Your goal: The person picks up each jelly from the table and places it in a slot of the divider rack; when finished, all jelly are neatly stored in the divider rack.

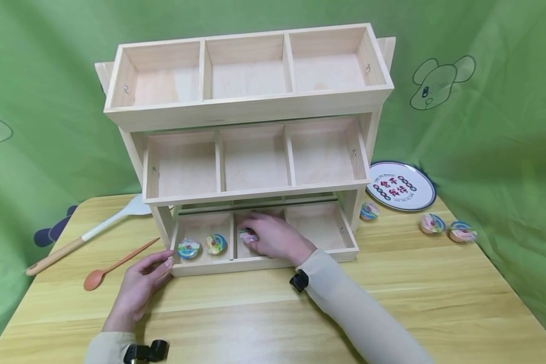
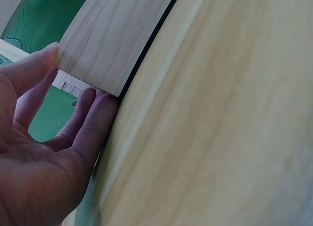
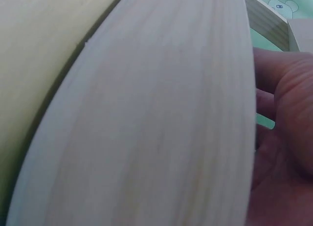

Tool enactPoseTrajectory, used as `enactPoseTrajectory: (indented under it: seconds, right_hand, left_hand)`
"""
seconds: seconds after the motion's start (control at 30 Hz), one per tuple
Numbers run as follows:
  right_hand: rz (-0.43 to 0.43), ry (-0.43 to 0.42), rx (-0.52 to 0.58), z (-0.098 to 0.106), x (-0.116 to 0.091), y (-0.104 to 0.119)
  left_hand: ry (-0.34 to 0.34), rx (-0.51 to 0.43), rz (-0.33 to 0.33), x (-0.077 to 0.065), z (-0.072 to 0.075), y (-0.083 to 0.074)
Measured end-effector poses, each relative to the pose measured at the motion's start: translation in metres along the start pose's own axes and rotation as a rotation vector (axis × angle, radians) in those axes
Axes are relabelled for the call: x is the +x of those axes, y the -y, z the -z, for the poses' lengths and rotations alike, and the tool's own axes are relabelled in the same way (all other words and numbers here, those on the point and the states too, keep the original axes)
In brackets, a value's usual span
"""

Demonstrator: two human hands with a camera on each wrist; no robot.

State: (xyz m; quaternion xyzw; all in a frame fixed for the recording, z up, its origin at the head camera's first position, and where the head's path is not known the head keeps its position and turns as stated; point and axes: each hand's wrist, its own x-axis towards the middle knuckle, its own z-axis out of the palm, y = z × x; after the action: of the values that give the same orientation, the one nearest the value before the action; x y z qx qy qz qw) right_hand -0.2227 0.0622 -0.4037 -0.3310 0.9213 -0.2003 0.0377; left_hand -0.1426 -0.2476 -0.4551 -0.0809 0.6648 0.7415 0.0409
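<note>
The right hand (image 1: 277, 237) pinches a small lidded cup (image 1: 246, 237) in the middle compartment of the bottom tray (image 1: 273, 263), its fingers partly hiding it. That cup is probably light, with thin walls that give when squeezed and a slick film lid (easily dented, I'd guess), so its rim looks the safest hold. The left hand (image 1: 141, 280) grips the tray's left front corner, thumb on the upper edge. Two similar cups, one blue-rimmed (image 1: 188, 248) and one yellowish (image 1: 216, 244), sit in the left compartment; three more (image 1: 432, 223) lie right of the shelf (image 1: 255, 194), near a plate (image 1: 420, 191).
</note>
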Motion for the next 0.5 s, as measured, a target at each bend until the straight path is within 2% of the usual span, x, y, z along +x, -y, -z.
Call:
enactPoseTrajectory:
  seconds: [0.23,0.5]
  right_hand:
    - [0.002,0.004,-0.051,-0.008,0.007,0.001]
    - [-0.017,0.003,-0.060,-0.013,0.011,0.003]
  left_hand:
    - [-0.001,0.002,-0.011,0.000,0.000,0.001]
    - [-0.002,0.004,-0.019,0.000,0.000,0.002]
